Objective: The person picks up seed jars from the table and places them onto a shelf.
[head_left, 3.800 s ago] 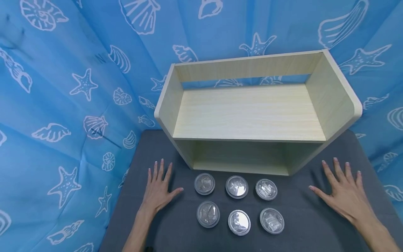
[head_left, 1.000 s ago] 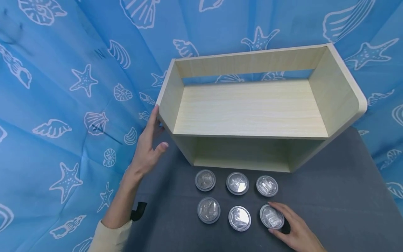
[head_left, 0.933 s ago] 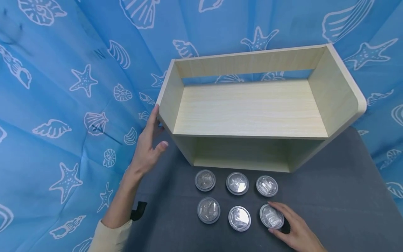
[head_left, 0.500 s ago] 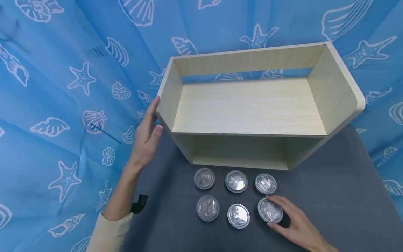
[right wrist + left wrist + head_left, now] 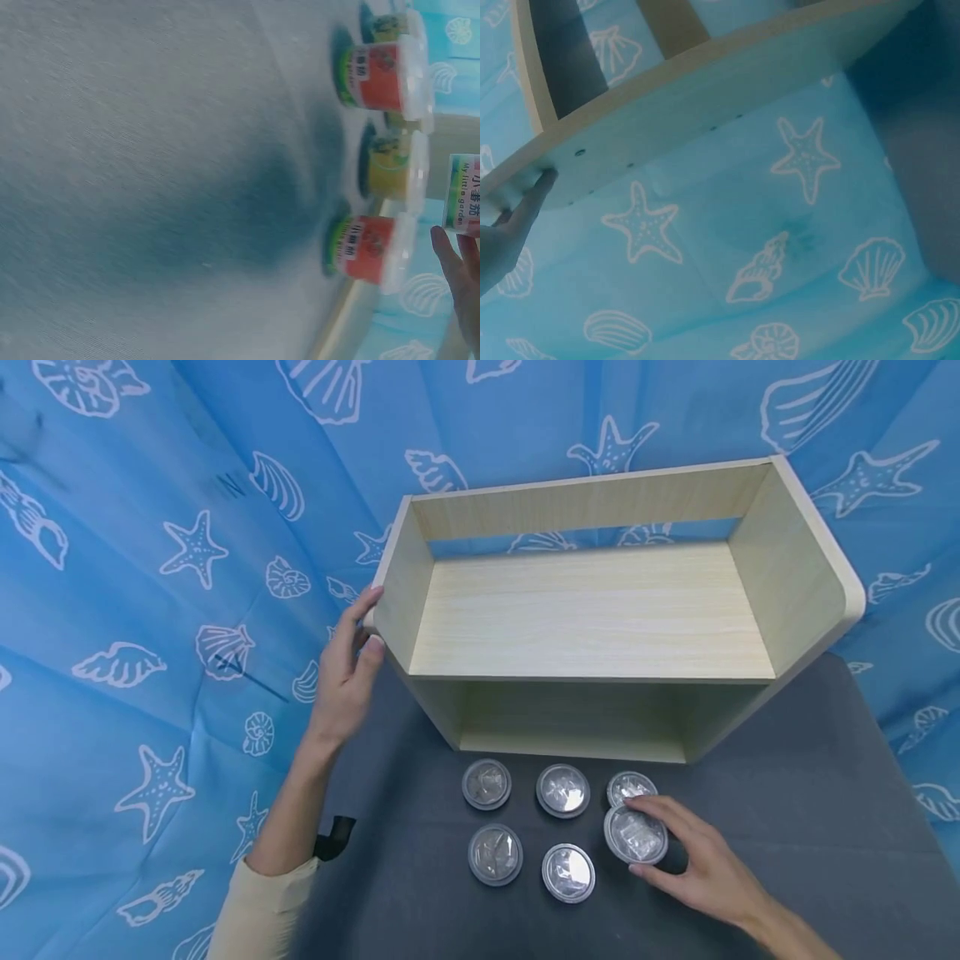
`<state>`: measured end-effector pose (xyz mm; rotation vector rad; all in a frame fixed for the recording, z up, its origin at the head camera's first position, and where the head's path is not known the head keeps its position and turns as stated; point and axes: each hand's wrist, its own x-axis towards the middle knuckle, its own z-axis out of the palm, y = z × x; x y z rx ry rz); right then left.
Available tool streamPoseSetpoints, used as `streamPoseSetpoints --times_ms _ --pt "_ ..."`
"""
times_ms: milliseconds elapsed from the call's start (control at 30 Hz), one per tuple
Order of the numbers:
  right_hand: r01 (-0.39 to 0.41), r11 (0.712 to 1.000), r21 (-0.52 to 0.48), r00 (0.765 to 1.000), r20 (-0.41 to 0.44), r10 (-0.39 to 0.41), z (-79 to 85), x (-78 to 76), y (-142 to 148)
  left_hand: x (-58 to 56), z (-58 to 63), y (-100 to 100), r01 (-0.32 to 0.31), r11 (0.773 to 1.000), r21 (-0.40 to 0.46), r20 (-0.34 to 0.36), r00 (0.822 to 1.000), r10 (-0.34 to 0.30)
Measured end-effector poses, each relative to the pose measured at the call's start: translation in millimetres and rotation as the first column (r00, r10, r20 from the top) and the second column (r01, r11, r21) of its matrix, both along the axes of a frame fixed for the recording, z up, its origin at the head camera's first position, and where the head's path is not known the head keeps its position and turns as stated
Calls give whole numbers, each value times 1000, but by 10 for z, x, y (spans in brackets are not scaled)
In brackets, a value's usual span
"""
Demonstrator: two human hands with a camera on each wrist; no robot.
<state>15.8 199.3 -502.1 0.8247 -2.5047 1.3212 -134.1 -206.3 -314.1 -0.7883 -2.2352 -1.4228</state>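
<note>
Head view: the right hand (image 5: 705, 864) has a cup (image 5: 636, 835) pinched by its rim, fingers at the far side, thumb at the near. Straight ahead stands the shelf (image 5: 592, 610), its length running left to right, its lower bay facing this way, its upper board higher and deeper in. Right in the line sits the back cup (image 5: 626, 785), partly covered by the held one; four more cups (image 5: 562, 791) wait to the left on the table (image 5: 795, 793). And the left hand (image 5: 343, 681), well off from the cups, has its fingers out against the shelf's left side!

Left wrist: a finger lies along the outer face of that side, curtain (image 5: 727, 225) behind; what the thumb does is hidden.

Right wrist: the held cup is upright and off the table, higher than its neighbours, only partly in frame.
</note>
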Motion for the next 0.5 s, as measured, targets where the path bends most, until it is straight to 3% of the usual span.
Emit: streamPoseSetpoints --times_ms 200,367,500 --pt "-44 998 -45 997 -63 41 250 -106 -63 70 141 79 -14 999 36 38 999 13" --pt "-84 995 -45 993 -87 80 413 -197 -75 -19 81 5 -10 998 58 101 995 4" --pt "-118 993 -15 989 -95 116 505 -274 -91 -18 110 -1 -29 998 49 155 988 22"
